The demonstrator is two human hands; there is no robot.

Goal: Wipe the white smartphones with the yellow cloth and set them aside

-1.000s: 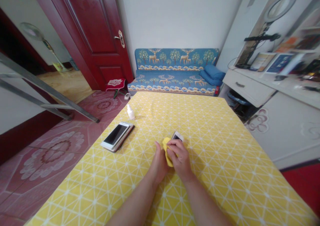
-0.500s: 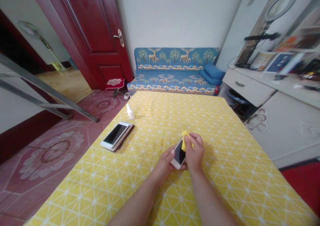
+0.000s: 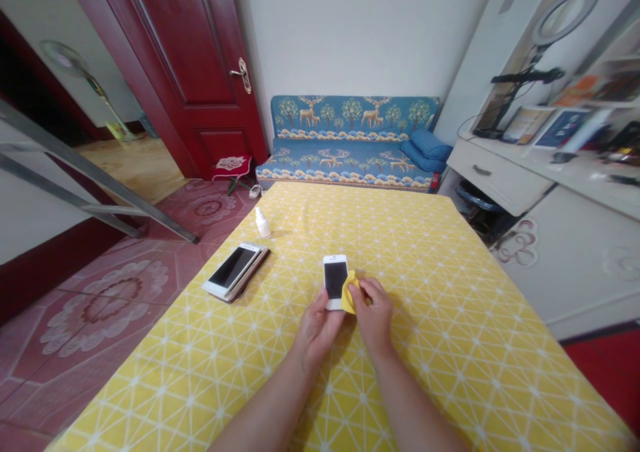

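Observation:
A white smartphone (image 3: 335, 280) with a dark screen is gripped at its lower end by my left hand (image 3: 319, 324), face up above the table. My right hand (image 3: 373, 309) pinches a small yellow cloth (image 3: 351, 292) against the phone's lower right edge. Off to the left lies a stack of phones (image 3: 237, 272), the top one white with a black screen. Behind that stack stands a small white bottle (image 3: 262, 223) upright. The underside of the held phone and some left fingers are hidden.
A yellow cloth with white lines covers the table (image 3: 400, 385). Beyond its far edge is a blue patterned sofa (image 3: 345, 152). A white cabinet (image 3: 580, 252) stands on the right, and a metal ladder frame (image 3: 125, 202) on the left.
The held phone has turned more upright in view and shifted left. The yellow cloth has gone from the phone's upper right part down to its lower right edge, with my right hand.

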